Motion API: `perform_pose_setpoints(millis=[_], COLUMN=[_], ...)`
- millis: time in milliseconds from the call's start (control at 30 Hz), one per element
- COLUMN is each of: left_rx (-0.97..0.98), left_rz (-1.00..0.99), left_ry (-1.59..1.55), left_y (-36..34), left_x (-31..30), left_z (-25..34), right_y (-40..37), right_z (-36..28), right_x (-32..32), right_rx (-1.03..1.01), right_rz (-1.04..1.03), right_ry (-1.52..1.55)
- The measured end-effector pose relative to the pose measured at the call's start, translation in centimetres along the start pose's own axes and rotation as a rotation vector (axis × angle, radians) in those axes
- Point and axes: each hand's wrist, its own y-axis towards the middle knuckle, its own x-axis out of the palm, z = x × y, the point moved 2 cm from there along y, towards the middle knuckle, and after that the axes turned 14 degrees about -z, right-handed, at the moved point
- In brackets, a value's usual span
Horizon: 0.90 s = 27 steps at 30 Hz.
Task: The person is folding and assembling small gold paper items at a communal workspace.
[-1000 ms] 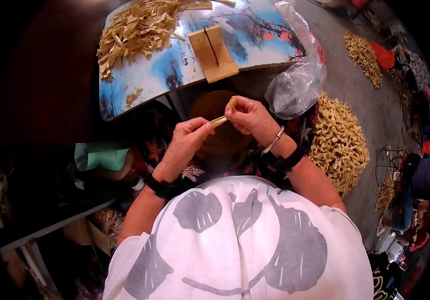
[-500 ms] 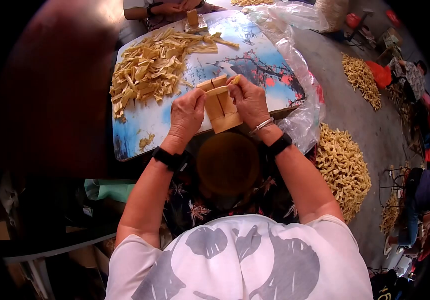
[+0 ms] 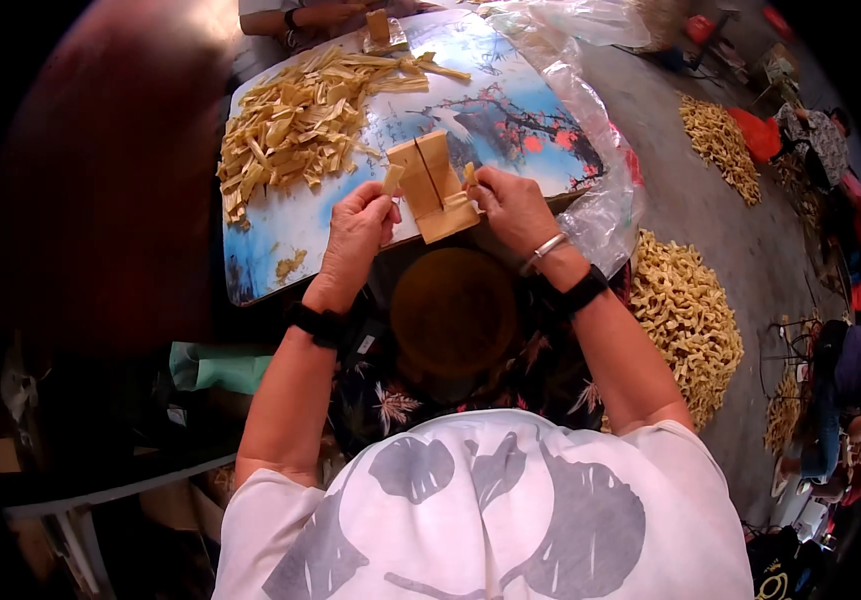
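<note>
A wooden block (image 3: 415, 170) with a dark slit down its middle and a ledge at its lower end stands at the near edge of the table. My left hand (image 3: 358, 228), just left of the block, pinches a short pale-yellow strip (image 3: 392, 180) that points up. On the other side, my right hand (image 3: 517, 208) is closed on a small yellow piece (image 3: 470, 174), its end showing above the fingers. Whether the two pieces are one strip or separate cannot be made out; no strip spans the gap between my hands.
Loose yellow dried strips (image 3: 295, 125) are heaped on the table's left side, with crumbs (image 3: 290, 264) nearer me. Clear plastic sheeting (image 3: 600, 170) hangs along the right edge. Yellow curled pieces (image 3: 685, 330) lie piled on the floor. Another person's arm (image 3: 325, 14) is across the table.
My hands have moved apart and slightly down. A strip stretched between them across the block is no longer there; each hand now has a yellow piece beside the block.
</note>
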Motion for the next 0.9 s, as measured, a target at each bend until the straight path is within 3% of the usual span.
perform_pose_setpoints(millis=[67,200,267,433,500,567,633,700,733,800,833,900], left_rx=[0.000,-0.130,-0.184,-0.257,-0.313,-0.143,0.124,0.293,0.409,0.425,0.340,0.255], left_rz=[-0.186,-0.193,-0.202,-0.219,-0.181,-0.128,0.042,0.139,0.122,0.203,0.337,0.355], left_ry=[-0.436,-0.638,-0.602,-0.529,-0.193,0.053,0.173,-0.053,-0.002,-0.190,-0.206,-0.183], left_y=[-2.1,-5.9,-7.1,-9.0,-8.1,-5.1,-1.9,1.4,2.2,3.5,3.1,2.2], left_x=[0.4,2.1,2.9,4.0,2.1,-1.2,-5.2,-11.1,-13.3,-18.5,-18.2,-15.5], left_z=[0.3,0.7,-0.3,-1.3,0.8,2.4,6.5,8.2,9.4,8.6,8.9,8.3], right_y=[-2.9,-6.9,-7.8,-8.5,-9.2,-9.8,-10.3,-11.1,-11.9,-14.8,-16.7,-21.1], right_z=[-2.3,-3.0,-3.3,-4.6,-3.6,-3.6,-3.7,-3.7,-3.6,-1.9,0.6,5.4], right_x=[-0.9,1.3,2.3,4.0,4.8,4.3,3.2,1.0,-0.8,-4.1,-5.1,-7.5], right_rx=[0.020,0.155,0.166,0.060,0.016,0.086,0.085,0.090,0.159,0.292,0.353,0.501], right_rz=[-0.096,-0.289,-0.272,-0.122,-0.152,-0.266,-0.199,-0.010,0.066,0.276,0.369,0.553], right_ry=[0.089,0.287,0.190,0.377,0.312,0.291,0.309,0.336,0.312,0.229,0.245,0.212])
